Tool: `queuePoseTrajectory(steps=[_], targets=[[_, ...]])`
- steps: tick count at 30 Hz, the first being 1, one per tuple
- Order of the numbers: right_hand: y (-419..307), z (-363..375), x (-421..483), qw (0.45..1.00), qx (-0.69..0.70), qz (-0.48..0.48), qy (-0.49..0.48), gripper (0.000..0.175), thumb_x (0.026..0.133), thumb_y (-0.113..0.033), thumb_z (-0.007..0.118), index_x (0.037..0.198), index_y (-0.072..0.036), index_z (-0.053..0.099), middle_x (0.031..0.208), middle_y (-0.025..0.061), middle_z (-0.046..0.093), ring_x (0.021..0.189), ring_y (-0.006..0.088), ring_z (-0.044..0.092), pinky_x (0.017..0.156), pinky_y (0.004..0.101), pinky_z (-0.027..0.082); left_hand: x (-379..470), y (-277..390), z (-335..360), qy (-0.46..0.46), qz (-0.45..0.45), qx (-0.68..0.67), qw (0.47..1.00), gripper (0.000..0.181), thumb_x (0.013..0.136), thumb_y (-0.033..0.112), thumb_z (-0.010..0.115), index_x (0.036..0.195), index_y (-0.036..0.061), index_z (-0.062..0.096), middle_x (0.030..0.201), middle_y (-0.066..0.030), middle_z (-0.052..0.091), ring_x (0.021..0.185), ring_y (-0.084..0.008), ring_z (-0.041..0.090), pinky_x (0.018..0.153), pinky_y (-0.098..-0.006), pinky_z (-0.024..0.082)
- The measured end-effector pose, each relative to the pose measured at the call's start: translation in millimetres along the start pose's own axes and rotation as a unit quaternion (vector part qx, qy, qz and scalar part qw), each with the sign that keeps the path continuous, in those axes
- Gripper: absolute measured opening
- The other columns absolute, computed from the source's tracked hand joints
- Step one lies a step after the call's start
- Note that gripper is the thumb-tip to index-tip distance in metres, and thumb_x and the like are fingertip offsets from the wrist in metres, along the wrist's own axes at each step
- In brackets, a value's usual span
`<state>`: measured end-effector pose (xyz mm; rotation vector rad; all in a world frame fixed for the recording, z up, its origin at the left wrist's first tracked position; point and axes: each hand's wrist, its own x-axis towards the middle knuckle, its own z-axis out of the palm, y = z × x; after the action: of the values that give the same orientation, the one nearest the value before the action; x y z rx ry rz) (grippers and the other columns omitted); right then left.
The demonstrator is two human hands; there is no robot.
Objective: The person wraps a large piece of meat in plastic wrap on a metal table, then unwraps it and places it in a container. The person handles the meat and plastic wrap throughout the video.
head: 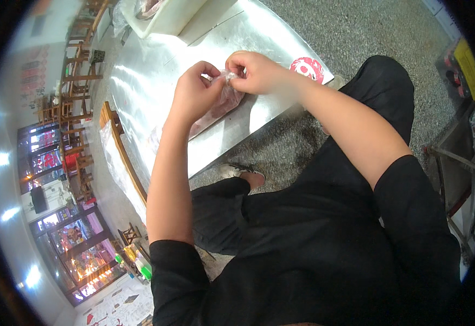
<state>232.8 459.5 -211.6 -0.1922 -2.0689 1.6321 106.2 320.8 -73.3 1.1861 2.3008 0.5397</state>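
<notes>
My left hand (pixel 198 91) and my right hand (pixel 255 73) meet over a metal-topped table, fingers pinching the gathered top of a clear plastic bag (pixel 231 95). Pinkish contents, which look like raw meat, show through the film. The bag lies on the shiny tabletop (pixel 270 112), and its lower part runs behind my left forearm. Thumb and forefinger of each hand come together at the bag's neck. Whether the neck is knotted I cannot tell.
A whitish plastic bin (pixel 172 20) stands at the table's far side, with pinkish contents. Near the right corner lies a round red-and-white item (pixel 306 69) bearing print. A wooden bench (pixel 117 138) with plastic film sits to the left. Metal-framed shelving (pixel 457 163) is at right.
</notes>
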Motion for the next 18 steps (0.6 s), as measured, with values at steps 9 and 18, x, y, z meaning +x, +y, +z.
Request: queuePoseTrajectory(steps=[9, 18], targets=[[-18, 23, -11, 0.989, -0.085, 0.039, 0.114, 0.026, 0.086, -0.023, 0.078, 0.09, -0.001, 0.063, 0.092, 0.0219, 0.069, 0.084, 0.0409, 0.069, 0.075, 0.0485, 0.055, 16, 4, -13, -0.086, 0.111, 0.178, 0.974, 0.03, 0.083, 0.023, 0.076, 0.095, -0.0026, 0.065, 0.087, -0.0232, 0.071, 0.082, -0.0408, 0.069, 0.076, -0.0462, 0.056], [-19, 16, -21, 0.993, 0.056, 0.009, 0.108, 0.02, 0.091, -0.013, 0.074, 0.103, 0.0, 0.064, 0.088, 0.0138, 0.069, 0.079, 0.0245, 0.067, 0.071, 0.0384, 0.054, 2, -20, 13, 0.039, 0.18, 0.129, 0.974, 0.033, 0.086, 0.028, 0.076, 0.088, 0.001, 0.057, 0.078, -0.0195, 0.061, 0.073, -0.0376, 0.061, 0.07, -0.0463, 0.05]])
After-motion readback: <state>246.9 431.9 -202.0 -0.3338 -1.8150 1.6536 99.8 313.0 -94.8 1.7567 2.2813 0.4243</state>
